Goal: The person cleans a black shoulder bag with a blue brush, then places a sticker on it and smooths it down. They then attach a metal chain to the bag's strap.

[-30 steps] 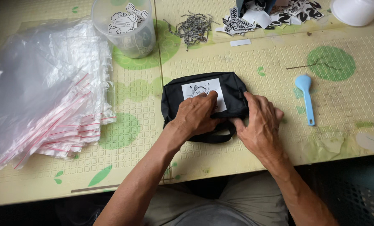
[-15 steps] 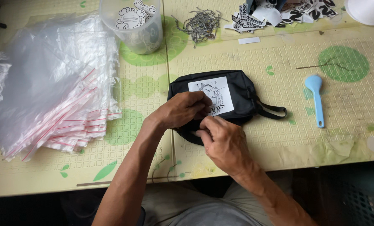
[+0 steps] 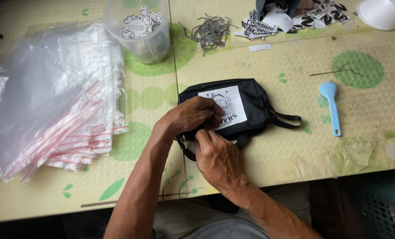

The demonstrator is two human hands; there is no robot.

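A worktable covered in pale yellow embossed plastic with green dots [image 3: 295, 146] fills the frame, and at its centre lies a small black fabric pouch with a white printed label and a side loop strap [image 3: 255, 99], where both of a seated person's hands meet. At nine o'clock a broad stack of clear zip bags with red seal strips [image 3: 51, 115] spreads close to the left forearm; at eleven stands a clear plastic tub of round printed stickers [image 3: 140, 33], at twelve a tangle of grey metal hooks [image 3: 208, 31], at one a scatter of black-and-white cut labels [image 3: 290, 17], and at three a light blue plastic spoon-shaped tool [image 3: 331, 106]. The left hand [image 3: 193, 116] presses curled fingers onto the label, pinning the pouch, while the right hand [image 3: 217, 155] pinches at the pouch's near edge, seemingly at the zip; what its fingertips grasp is hidden. Good practice here is likely a firm hold-down and a straight pull along the seam. The table's near edge runs just below the wrists; free surface lies toward four o'clock
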